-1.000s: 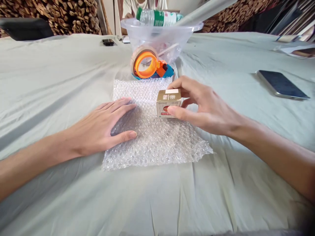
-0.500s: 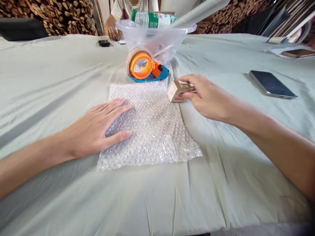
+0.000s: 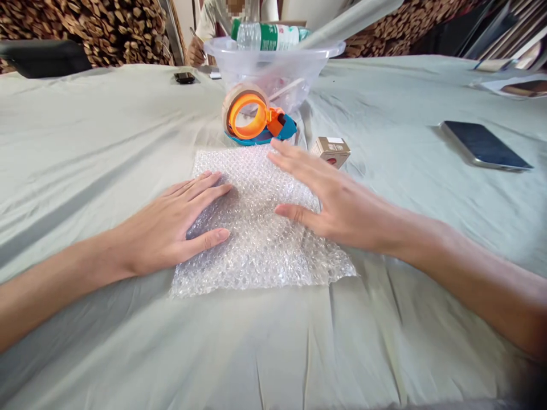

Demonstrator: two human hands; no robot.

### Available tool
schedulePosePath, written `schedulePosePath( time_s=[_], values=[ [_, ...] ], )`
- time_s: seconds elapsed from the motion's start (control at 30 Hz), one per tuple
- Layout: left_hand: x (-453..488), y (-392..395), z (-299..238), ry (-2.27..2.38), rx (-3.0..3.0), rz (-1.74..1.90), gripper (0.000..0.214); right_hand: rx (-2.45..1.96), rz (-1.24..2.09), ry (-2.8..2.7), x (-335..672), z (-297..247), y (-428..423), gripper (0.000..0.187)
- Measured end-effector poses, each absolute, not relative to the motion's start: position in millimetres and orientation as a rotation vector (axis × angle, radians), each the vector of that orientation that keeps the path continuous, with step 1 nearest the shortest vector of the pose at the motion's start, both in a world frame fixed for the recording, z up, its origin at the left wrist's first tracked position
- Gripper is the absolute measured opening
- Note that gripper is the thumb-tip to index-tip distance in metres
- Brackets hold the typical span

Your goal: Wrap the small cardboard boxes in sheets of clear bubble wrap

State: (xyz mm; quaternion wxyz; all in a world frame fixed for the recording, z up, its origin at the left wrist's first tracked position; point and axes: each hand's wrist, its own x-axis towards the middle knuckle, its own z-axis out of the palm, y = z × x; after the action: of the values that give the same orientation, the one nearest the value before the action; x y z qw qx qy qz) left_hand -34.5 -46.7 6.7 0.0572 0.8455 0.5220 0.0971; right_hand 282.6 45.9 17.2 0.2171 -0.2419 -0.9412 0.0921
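Head view: bubble wrap (image 3: 256,250), clear, glossy, dimpled, near right corner flared. Lies flat on pale green cloth (image 3: 205,353). Left hand (image 3: 175,225): palm down on wrap's left side, fingers loosely spread, gripping nothing. Right hand (image 3: 331,202): above or on right side, cannot tell which; fingers extended, thumb wide apart, nothing held. Small box (image 3: 331,149): brown top with white patch, red mark on front; sits beyond right hand.

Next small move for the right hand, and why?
Probably press the right hand flat on the bubble wrap: it is open and empty over the wrap's right side, the left hand is spread on the left side, and the small box sits off the wrap.
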Motion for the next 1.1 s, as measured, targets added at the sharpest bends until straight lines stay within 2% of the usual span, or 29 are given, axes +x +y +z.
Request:
schedulePosePath(
  time_s=[0.2, 0.43, 0.7, 0.83, 0.97, 1.1],
  values=[
    [-38.8, -44.9, 9.8, 1.581, 2.555, 0.248, 0.087, -0.703, 0.323, -2.788, 281.8, 4.6, 49.4, 0.084],
    [-40.5, -41.6, 17.0, 1.643, 2.476, 0.236, 0.105, -0.817, 0.249, -2.767, 286.2, 8.8, 48.5, 0.087],
    [-42.7, -40.7, 16.7, 1.617, 2.447, 0.161, 0.107, -0.896, 0.118, -2.81, 292.3, 8.6, 49.6, 0.112],
    [-40.6, -41.7, 17.3, 1.625, 2.439, 0.183, 0.113, -0.908, 0.087, -2.834, 291.8, 11.7, 49.7, 0.111],
    [-42.6, -40.8, 14.1, 1.611, 2.467, 0.227, 0.108, -0.949, 0.127, -2.838, 292.4, 13.5, 48.2, 0.109],
    [-43.9, -39.1, 14.2, 1.623, 2.458, 0.191, 0.112, -1.017, 0.269, -2.852, 293.7, 13.7, 46.9, 0.116]
  ],
)
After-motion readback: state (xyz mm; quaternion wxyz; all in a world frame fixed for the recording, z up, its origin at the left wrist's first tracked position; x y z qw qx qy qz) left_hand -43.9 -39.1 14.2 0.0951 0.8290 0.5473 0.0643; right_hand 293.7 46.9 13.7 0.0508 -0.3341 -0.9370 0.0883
